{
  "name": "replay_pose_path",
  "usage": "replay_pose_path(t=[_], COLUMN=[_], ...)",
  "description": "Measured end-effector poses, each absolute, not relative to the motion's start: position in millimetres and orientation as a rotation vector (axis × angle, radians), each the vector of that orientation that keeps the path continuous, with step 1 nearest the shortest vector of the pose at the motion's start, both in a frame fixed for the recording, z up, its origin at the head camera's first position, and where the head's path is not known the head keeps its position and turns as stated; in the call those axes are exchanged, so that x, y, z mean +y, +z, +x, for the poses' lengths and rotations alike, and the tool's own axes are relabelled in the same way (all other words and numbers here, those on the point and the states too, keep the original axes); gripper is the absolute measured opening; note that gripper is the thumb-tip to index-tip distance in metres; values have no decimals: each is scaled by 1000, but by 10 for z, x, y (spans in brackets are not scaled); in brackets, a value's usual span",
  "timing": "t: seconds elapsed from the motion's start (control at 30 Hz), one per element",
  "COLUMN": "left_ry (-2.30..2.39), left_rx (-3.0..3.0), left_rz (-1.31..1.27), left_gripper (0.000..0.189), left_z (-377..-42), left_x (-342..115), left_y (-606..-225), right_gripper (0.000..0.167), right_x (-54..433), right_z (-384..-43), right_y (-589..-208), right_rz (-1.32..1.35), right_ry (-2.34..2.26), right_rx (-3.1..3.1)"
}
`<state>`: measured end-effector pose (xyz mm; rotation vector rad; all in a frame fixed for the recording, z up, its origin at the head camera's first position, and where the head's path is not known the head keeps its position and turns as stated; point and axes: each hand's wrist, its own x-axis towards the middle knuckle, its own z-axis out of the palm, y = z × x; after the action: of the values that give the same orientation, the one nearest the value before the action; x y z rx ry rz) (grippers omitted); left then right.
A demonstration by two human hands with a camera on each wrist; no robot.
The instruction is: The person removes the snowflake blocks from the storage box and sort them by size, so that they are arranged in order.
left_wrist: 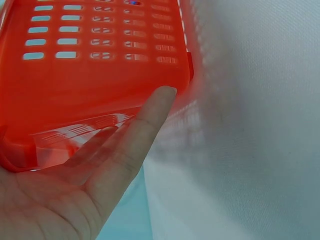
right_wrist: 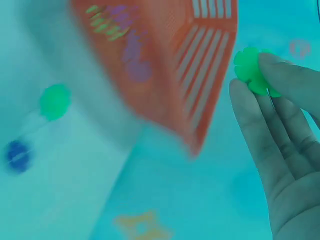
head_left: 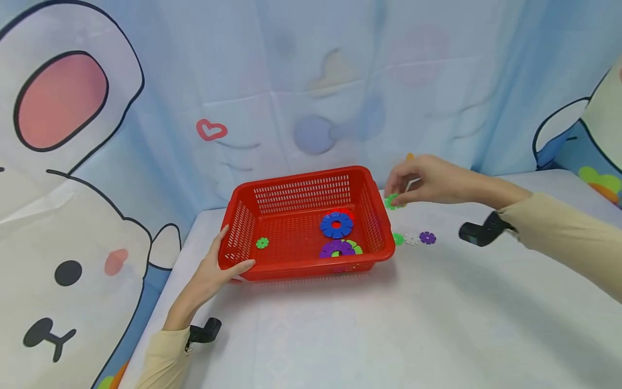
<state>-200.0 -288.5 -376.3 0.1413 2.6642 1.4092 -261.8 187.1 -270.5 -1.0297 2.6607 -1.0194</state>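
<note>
A red plastic basket (head_left: 291, 270) with slotted walls stands on the white table. My left hand (head_left: 214, 273) grips its left front corner, thumb along the front and fingers at the left side; in the left wrist view the thumb (left_wrist: 152, 117) lies against the red wall. Beyond the basket's right rim, my right hand (head_left: 427, 181) pinches a green flower-shaped plastic disc (right_wrist: 247, 70) between thumb and fingers, above the table. Inside the basket lie a small green disc (head_left: 262, 243), a large blue disc (head_left: 330, 229) over a red one, and a purple disc (head_left: 332, 249) over a yellow-green one.
Right of the basket, a green disc (head_left: 398, 239), a white disc (head_left: 411, 239) and a purple disc (head_left: 427, 237) lie in a row on the table (head_left: 340, 335). A printed light-blue curtain (head_left: 272, 65) hangs behind, close to the basket's back.
</note>
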Motion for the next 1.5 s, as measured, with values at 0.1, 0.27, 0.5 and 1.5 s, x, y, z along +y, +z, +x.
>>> replay_pose_path(t=[0.1, 0.27, 0.5, 1.5], left_ry=[1396, 1407, 1403, 1416], left_rx=[2673, 2672, 2672, 2666], left_rz=[141, 141, 134, 142], left_gripper=[109, 108, 108, 107], left_z=[-2002, -1998, -2011, -2049], left_x=[-2914, -2954, -2942, -2907], left_y=[-3763, -3770, -3804, -3805], right_gripper=[17, 23, 28, 29], right_x=[2222, 2654, 2938, 2853], right_z=[-2589, -2617, -2717, -2872], right_y=[-2885, -3248, -3749, -3969], right_rz=[-877, -674, -430, -311], right_ry=[-1065, -980, -945, -905], right_rx=[2712, 2780, 2667, 2617])
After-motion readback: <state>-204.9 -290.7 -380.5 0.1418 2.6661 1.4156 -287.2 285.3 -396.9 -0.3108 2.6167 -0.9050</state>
